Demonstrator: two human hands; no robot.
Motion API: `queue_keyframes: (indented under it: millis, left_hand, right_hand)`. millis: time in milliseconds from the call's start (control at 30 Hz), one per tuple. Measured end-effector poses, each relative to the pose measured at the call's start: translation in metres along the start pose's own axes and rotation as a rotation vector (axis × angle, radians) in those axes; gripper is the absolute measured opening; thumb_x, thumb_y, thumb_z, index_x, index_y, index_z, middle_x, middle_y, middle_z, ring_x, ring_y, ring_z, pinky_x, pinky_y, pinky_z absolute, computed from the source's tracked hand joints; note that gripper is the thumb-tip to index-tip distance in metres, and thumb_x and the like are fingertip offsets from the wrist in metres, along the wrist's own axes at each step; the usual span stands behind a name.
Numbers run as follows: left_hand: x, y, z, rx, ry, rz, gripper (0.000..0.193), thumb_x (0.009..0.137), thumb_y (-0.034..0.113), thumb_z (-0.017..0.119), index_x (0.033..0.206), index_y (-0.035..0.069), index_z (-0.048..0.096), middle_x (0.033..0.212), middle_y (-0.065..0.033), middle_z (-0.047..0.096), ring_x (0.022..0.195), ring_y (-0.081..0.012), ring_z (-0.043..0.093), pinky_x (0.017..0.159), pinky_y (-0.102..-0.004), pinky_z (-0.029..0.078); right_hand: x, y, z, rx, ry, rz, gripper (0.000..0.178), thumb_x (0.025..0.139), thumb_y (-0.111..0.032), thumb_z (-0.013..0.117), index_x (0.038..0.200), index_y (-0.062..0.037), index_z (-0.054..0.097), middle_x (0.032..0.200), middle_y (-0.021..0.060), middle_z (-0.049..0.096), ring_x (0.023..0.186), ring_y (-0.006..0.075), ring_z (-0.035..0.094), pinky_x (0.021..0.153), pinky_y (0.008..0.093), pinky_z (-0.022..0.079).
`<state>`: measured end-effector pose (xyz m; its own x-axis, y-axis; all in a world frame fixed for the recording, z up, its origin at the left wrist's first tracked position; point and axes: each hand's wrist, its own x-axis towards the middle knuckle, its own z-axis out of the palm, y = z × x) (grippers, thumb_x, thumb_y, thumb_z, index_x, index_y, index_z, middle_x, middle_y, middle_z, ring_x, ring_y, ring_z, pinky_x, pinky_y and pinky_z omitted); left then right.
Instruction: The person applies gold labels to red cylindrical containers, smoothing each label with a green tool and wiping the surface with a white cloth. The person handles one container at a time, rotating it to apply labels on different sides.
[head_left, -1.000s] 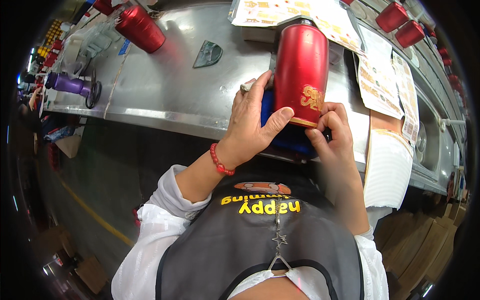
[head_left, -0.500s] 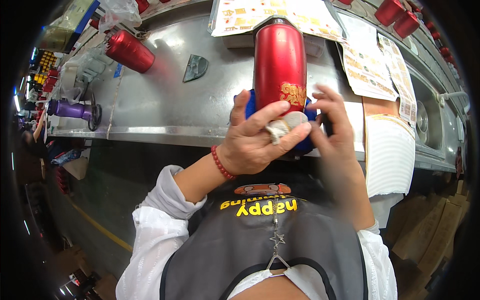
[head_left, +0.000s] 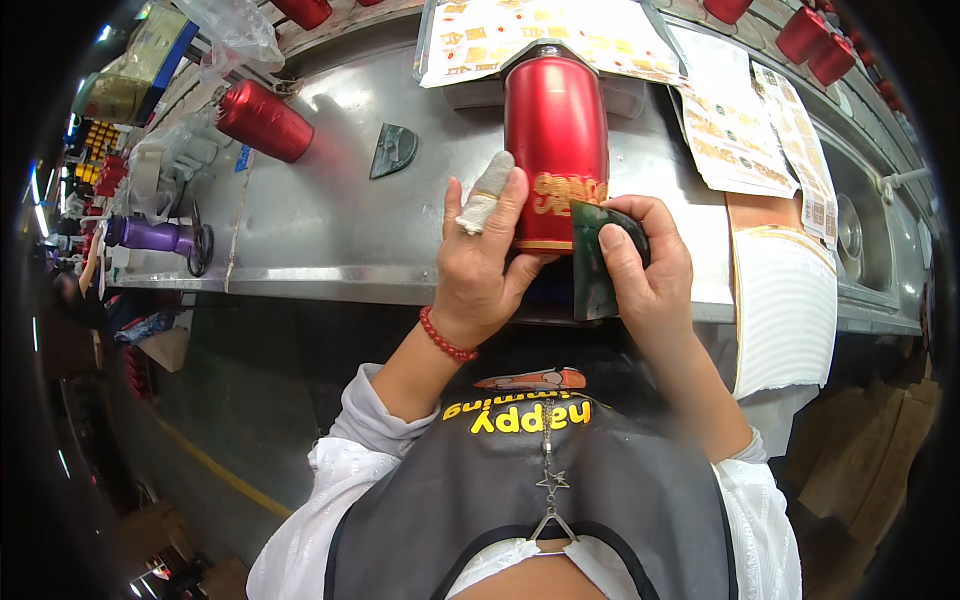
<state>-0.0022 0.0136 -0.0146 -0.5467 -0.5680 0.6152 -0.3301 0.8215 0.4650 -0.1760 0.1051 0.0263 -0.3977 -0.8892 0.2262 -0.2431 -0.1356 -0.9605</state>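
A shiny red metal bottle [head_left: 555, 120] lies with its base toward me and a gold decal [head_left: 556, 194] near that end. My left hand [head_left: 478, 250] steadies its left side, fingers up along it and thumb at the base rim. A pale cloth wrap [head_left: 488, 192] covers one finger of this hand. My right hand [head_left: 648, 262] grips a dark green flat scraper [head_left: 592, 262], thumb on its face. The scraper's upper edge rests against the right side of the decal. Under the bottle's base it is too dark to make out the support.
A similar dark green piece [head_left: 395, 151] lies on the steel bench [head_left: 340, 230]. Another red bottle [head_left: 265, 121] and a purple one [head_left: 150, 234] are at left. Printed decal sheets [head_left: 735, 130] lie far and right, beside white ribbed sheets [head_left: 785, 310] and a sink [head_left: 865, 235].
My hands have parted at the bottle's base. My left hand has shifted to its left side; my right hand now shows the green scraper against the decal. The decal has turned to face me more.
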Motion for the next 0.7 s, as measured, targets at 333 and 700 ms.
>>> queue_keyframes:
  millis: [333,700]
  left_hand:
    - [-0.005,-0.001,-0.004,-0.063,-0.019,-0.085,0.072,0.089,0.019,0.072,0.149,-0.004,0.041,0.140,-0.0196,0.059,0.131,-0.0347,0.057,0.119,-0.0612,0.020]
    - [0.000,0.006,-0.009,-0.027,-0.068,-0.096,0.080,0.083,0.018,0.079,0.152,0.005,0.042,0.144,-0.0165,0.056,0.137,-0.0401,0.048,0.117,-0.0616,0.025]
  right_hand:
    - [-0.002,0.003,-0.007,0.073,-0.031,0.061,0.018,0.098,-0.011,0.061,0.112,0.0005,0.060,0.083,0.0047,0.066,0.074,0.0103,0.060,0.067,0.0275,0.051]
    - [-0.004,0.011,-0.011,0.059,-0.052,0.026,0.018,0.098,-0.011,0.060,0.112,0.0008,0.059,0.083,0.0074,0.068,0.075,0.0126,0.063,0.070,0.0296,0.053]
